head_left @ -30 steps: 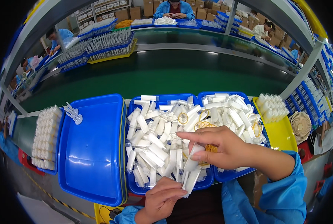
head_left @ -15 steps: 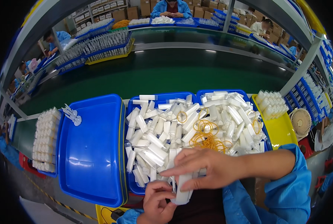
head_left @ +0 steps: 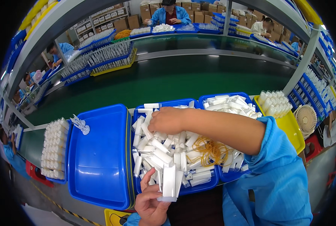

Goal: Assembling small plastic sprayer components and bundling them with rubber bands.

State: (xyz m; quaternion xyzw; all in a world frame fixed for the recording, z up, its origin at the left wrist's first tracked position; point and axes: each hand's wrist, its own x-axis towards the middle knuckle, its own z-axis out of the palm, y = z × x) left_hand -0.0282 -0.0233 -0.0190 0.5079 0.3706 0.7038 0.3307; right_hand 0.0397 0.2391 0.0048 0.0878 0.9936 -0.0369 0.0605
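Observation:
In my left hand (head_left: pixel 151 206) I hold a small upright bundle of white rectangular packets (head_left: pixel 169 180) in clear plastic sleeves, above the near edge of a blue tray (head_left: pixel 209 185). The thumb and fingers close round its lower end. My right hand (head_left: pixel 167 120) reaches across into the far left part of that tray, its fingers curled down on the pile of loose white packets (head_left: pixel 161 146). Its fingertips are partly hidden, so what they pinch is unclear. A tangle of yellow rubber bands (head_left: pixel 212 151) lies on the pile, below my right forearm.
Left of the pile sits a stack of blue trays (head_left: pixel 98 158), with a white pronged piece (head_left: pixel 81 125) at its far corner. Banded white bundles (head_left: pixel 54 150) stand further left. At right are a yellow tray (head_left: pixel 291 132), more bundles (head_left: pixel 274 103) and a fan (head_left: pixel 305 117). A green conveyor (head_left: pixel 198 77) runs beyond.
My right hand has left the bundle and moved away to the far left part of the packet tray. My left hand keeps hold of the bundle. The view has shifted slightly.

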